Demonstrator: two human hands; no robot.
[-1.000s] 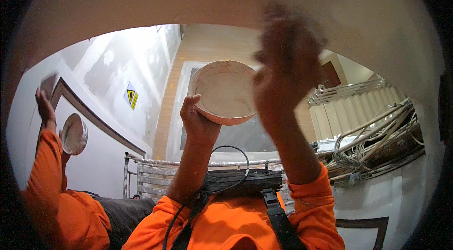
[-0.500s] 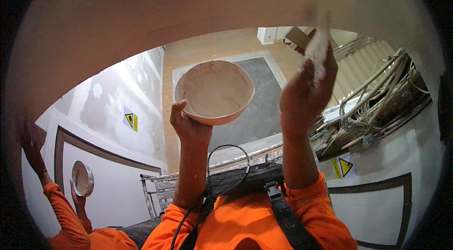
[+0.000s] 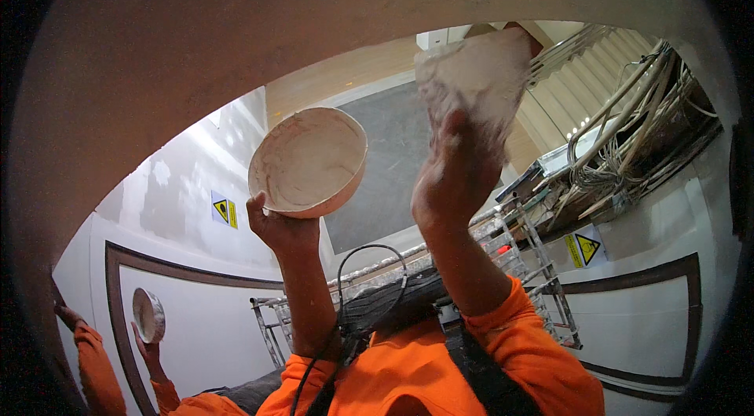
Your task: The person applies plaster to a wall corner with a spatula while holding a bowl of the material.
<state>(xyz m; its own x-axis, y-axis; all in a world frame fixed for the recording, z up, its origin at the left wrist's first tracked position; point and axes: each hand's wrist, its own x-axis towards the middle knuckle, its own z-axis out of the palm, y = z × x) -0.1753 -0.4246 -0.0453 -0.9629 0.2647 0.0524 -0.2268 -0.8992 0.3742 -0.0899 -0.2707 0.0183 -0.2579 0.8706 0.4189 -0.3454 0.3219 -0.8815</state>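
My left hand (image 3: 287, 231) grips a round bowl (image 3: 314, 161) by its near rim, thumb over the edge. Pale plaster-like residue coats the bowl's inside, and its mouth tilts toward me. Raised to the right of it, my right hand (image 3: 459, 172) is closed on a wide putty knife (image 3: 479, 66), its blade coated in whitish paste and blurred by motion. The blade is just below a smooth curved surface (image 3: 236, 31) that spans the upper view; whether they touch I cannot tell.
At the left, another person in orange sleeves (image 3: 98, 365) holds a similar bowl (image 3: 149, 315). A paint-spattered metal scaffold (image 3: 542, 274) stands in front of me. Bundled cables (image 3: 620, 149) hang at the right. Warning signs (image 3: 224, 209) are on the walls, and a dark panel (image 3: 377, 172) lies below.
My right hand has moved left, and the knife's blade has turned from edge-on to broad side. The bowl sits further left in view. The other person's raised arm has lowered.
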